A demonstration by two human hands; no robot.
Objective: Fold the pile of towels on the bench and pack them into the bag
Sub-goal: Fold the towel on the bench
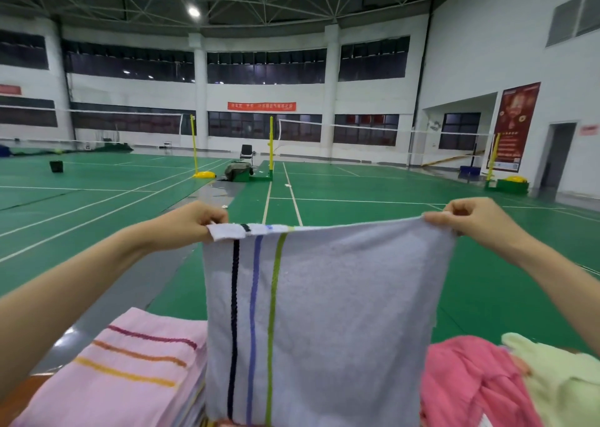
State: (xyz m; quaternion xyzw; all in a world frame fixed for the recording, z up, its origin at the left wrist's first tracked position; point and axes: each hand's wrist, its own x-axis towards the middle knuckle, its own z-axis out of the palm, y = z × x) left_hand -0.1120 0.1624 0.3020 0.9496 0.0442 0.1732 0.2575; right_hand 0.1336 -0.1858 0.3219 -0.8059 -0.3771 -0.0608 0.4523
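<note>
I hold a pale lavender towel [341, 322] with black, blue and green stripes up in front of me, hanging straight down. My left hand [194, 220] pinches its top left corner and my right hand [470, 219] pinches the top right corner, stretching the top edge taut. Below on the left lies a folded pink towel [123, 371] with maroon, orange and yellow stripes, on top of a stack. On the right sits an unfolded heap: a bright pink towel [470, 384] and a light green towel [558, 381]. The bag is not in view.
A sliver of the brown bench [19, 394] shows at the lower left. Beyond is a green badminton court floor [373, 258] with white lines, yellow net posts [271, 147] and a chair [246, 152] far off.
</note>
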